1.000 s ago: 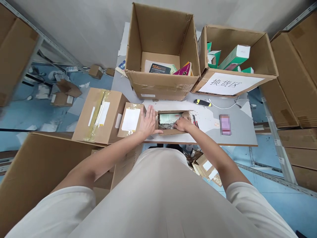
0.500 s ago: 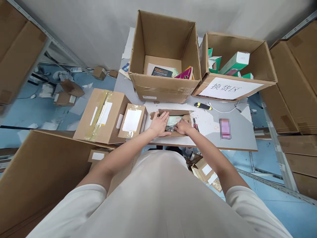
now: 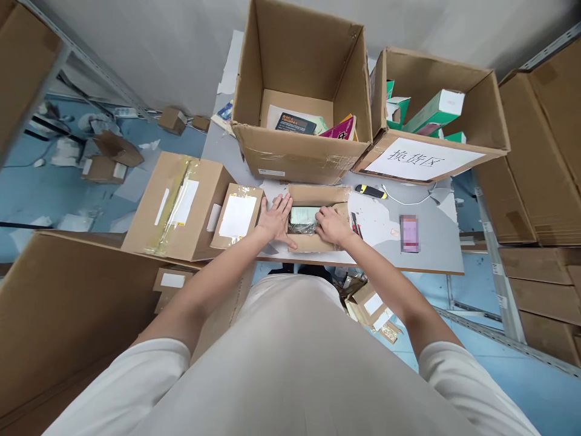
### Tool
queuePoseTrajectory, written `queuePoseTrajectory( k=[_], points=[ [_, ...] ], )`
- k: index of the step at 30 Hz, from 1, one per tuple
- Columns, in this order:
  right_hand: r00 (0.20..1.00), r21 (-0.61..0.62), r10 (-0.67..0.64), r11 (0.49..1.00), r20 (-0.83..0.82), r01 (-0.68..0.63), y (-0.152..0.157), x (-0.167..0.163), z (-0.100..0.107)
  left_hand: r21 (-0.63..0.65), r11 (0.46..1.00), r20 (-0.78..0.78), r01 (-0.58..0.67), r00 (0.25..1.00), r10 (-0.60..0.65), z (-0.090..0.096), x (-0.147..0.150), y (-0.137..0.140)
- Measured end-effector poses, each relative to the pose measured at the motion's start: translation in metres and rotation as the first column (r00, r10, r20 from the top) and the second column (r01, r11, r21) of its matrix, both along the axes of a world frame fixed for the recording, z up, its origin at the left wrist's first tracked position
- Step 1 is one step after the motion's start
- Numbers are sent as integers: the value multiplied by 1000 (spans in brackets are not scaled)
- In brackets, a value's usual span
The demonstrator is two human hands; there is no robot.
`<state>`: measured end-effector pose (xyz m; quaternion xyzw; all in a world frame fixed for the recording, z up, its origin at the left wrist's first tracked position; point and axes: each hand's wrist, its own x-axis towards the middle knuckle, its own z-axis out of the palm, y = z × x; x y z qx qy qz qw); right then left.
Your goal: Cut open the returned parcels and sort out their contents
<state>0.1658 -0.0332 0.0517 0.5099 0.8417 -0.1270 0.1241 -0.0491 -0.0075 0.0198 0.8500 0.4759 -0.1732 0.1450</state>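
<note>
A brown cardboard box lies long-ways, left to right. At its left end, the left hand is spread wide. The right hand bends over the pale green oblong pack inside, lying the same way; I can't tell if it grips.

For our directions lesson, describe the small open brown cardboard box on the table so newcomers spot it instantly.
On the grey table, find the tallest open brown cardboard box. In front lies the small box, left hand at one end, right hand at the other. Unlike the taped, white-labelled cardboard box beside it, it shows a pale green item.
</note>
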Motion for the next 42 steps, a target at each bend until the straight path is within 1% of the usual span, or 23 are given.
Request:
queuePoseTrajectory(
  k=[1,3,5,6,8,11,13,15,19,21,23,26,28,30,33,35,36,39,42],
  points=[
    [998,23,38,999,-45,-37,5,-3,3,1,1000,14,-3,1000,3,-2,0,0],
    [981,-9,122,992,-148,-125,18,-12,5,0,1000,36,-10,999,10,-4,-1,-1],
    [960,-80,164,979,-228,-187,34,-25,-2,2,1000,50,-14,999,14,-7,-2,-2],
    [956,-104,171,974,-240,-201,41,-32,-9,6,1000,57,-14,998,14,-8,-2,-3],
    [962,-127,181,969,-205,-210,49,-44,-26,17,1000,74,-15,997,14,-10,-3,-4],
    [974,-141,205,966,-101,-218,48,-55,-49,31,999,99,-23,995,19,-14,-3,-6],
    [977,-150,210,965,-40,-214,44,-58,-58,32,999,113,-31,993,27,-15,-3,-7],
    [978,-158,209,966,16,-204,41,-60,-61,28,999,126,-39,991,35,-16,-4,-7],
    [978,-159,187,972,92,-171,42,-62,-56,10,999,130,-47,990,46,-18,-4,-6],
    [976,-158,202,969,79,-188,44,-59,-48,3,999,130,-50,990,49,-19,-4,-6],
    [967,-159,254,956,24,-247,48,-51,-37,1,999,137,-50,989,49,-18,-5,-5],
    [937,-149,333,926,-108,-347,55,-32,-18,-2,999,144,-46,988,46,-15,-4,-5],
    [921,-133,330,923,-204,-360,58,-15,-9,-5,999,139,-47,989,47,-13,-4,-6],
    [919,-97,269,947,-287,-308,57,3,-5,-6,999,134,-52,990,52,-12,-4,-6],
    [925,4,110,993,-364,-116,43,26,-11,-5,999,141,-48,989,48,-11,-4,-7],
    [924,60,25,998,-381,-2,30,34,-19,-3,999,148,-35,988,35,-11,-4,-7],
    [926,75,3,997,-377,27,24,34,-22,-1,1000,149,-28,988,28,-11,-4,-7],
    [951,86,6,996,-309,22,14,24,-23,7,1000,149,-16,989,15,-11,-4,-7],
    [987,88,35,996,-159,-21,15,3,-11,18,1000,140,-8,990,6,-10,-3,-6]
  ],
)
